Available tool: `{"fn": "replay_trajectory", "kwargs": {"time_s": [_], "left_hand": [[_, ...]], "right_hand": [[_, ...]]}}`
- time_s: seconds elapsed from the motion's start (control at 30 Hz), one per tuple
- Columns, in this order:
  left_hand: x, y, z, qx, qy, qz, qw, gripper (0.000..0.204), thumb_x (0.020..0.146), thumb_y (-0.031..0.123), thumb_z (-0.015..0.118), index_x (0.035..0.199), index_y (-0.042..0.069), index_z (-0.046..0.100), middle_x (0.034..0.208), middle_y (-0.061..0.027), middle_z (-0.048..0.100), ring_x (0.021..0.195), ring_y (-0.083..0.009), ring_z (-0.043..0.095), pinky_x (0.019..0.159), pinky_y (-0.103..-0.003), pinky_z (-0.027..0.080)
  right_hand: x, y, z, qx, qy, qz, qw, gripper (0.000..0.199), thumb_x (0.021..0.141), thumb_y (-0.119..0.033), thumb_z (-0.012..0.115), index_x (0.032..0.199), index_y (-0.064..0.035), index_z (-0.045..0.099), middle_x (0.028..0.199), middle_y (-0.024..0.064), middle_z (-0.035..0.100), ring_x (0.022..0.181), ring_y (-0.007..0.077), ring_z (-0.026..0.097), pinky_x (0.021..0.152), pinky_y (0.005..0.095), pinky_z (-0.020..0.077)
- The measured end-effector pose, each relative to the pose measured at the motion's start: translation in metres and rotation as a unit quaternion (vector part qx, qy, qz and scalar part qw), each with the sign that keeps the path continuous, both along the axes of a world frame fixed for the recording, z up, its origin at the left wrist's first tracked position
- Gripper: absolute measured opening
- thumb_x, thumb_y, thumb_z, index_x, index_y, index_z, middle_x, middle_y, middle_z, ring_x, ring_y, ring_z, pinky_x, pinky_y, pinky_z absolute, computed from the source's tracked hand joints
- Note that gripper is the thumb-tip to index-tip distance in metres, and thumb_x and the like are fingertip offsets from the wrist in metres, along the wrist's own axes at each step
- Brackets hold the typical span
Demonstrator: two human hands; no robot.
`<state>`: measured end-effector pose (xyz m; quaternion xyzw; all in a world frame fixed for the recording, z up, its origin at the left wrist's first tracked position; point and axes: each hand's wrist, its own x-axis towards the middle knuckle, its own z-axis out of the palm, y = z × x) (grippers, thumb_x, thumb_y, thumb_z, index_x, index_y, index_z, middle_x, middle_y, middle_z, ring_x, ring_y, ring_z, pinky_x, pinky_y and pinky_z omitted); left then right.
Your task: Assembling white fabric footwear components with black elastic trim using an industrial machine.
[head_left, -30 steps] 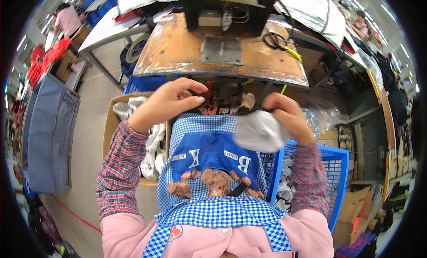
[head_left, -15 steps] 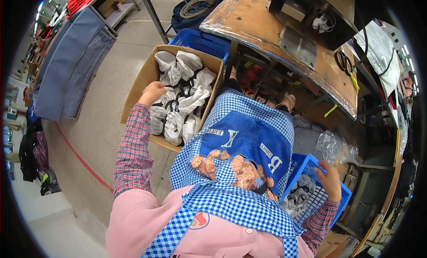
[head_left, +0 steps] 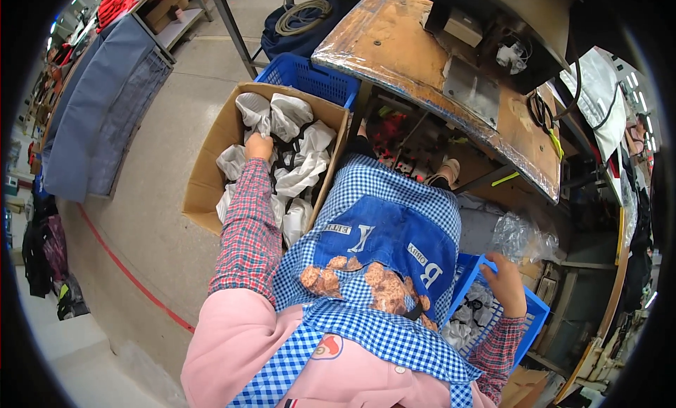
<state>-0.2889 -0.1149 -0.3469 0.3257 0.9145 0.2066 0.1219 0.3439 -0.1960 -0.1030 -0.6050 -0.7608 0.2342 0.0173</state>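
White cloth bundles [head_left: 304, 170] with black straps fill a cardboard box [head_left: 204, 170] standing at my left. My left hand [head_left: 259, 147] reaches into it, fingers closed on the gathered end of a white cloth bundle [head_left: 254, 112] near the box's far side. At my right, a blue plastic basket [head_left: 536, 316] holds more white and black pieces [head_left: 473, 313]. Over this basket's far rim is my right hand [head_left: 505, 285], fingers curved and apart with nothing seen in them. Whether it touches the rim I cannot tell.
A wooden worktable [head_left: 380, 38] with a dark machine [head_left: 493, 28] stands ahead and right. Behind the box sits another blue crate [head_left: 310, 77]. A grey-blue covered rack [head_left: 105, 112] is at far left. Clear plastic wrap [head_left: 524, 235] lies near the right basket.
My left hand has moved farther into the box and closed on a white cloth bundle. My right hand has shifted slightly left at the basket's rim. The whole view has shifted a little.
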Motion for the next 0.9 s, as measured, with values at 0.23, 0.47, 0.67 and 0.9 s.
{"fn": "replay_trajectory", "kwargs": {"time_s": [0.23, 0.47, 0.67, 0.9], "left_hand": [[-0.017, -0.060, 0.106, 0.131, -0.091, 0.004, 0.987, 0.038, 0.081, 0.035, 0.058, 0.080, -0.002, 0.066, 0.073, -0.0181, 0.066, 0.070, -0.0305, 0.065, 0.065, -0.041, 0.050], [0.082, -0.091, 0.231, 0.330, -0.461, -0.091, 0.819, 0.022, 0.092, 0.029, 0.056, 0.089, 0.008, 0.063, 0.073, -0.0002, 0.064, 0.058, -0.0078, 0.059, 0.050, -0.023, 0.049], [0.180, -0.068, 0.267, 0.257, -0.646, -0.172, 0.698, 0.019, 0.095, 0.024, 0.055, 0.101, 0.007, 0.059, 0.084, -0.0022, 0.066, 0.064, -0.0101, 0.064, 0.050, -0.023, 0.053], [0.222, -0.052, 0.263, 0.172, -0.718, -0.176, 0.651, 0.018, 0.097, 0.021, 0.051, 0.096, 0.005, 0.060, 0.075, -0.0034, 0.065, 0.051, -0.0102, 0.059, 0.043, -0.021, 0.048]], "right_hand": [[-0.040, 0.023, -0.006, 0.051, 0.008, 0.074, 0.996, 0.028, 0.083, -0.013, 0.065, 0.107, 0.0010, 0.061, 0.105, 0.0192, 0.064, 0.098, 0.0376, 0.060, 0.084, 0.0419, 0.0481], [-0.132, 0.046, 0.002, 0.152, 0.220, 0.126, 0.955, 0.029, 0.083, -0.013, 0.068, 0.109, -0.0010, 0.062, 0.112, 0.0171, 0.063, 0.107, 0.0341, 0.059, 0.092, 0.0381, 0.0469], [-0.182, 0.044, 0.031, 0.234, 0.314, 0.220, 0.893, 0.041, 0.078, -0.016, 0.073, 0.115, -0.0044, 0.060, 0.120, 0.0128, 0.060, 0.111, 0.0325, 0.057, 0.096, 0.0397, 0.0448], [-0.179, 0.046, 0.027, 0.337, 0.288, 0.244, 0.863, 0.036, 0.071, -0.010, 0.073, 0.105, -0.0048, 0.062, 0.107, 0.0099, 0.063, 0.102, 0.0298, 0.059, 0.091, 0.0405, 0.0459]]}}
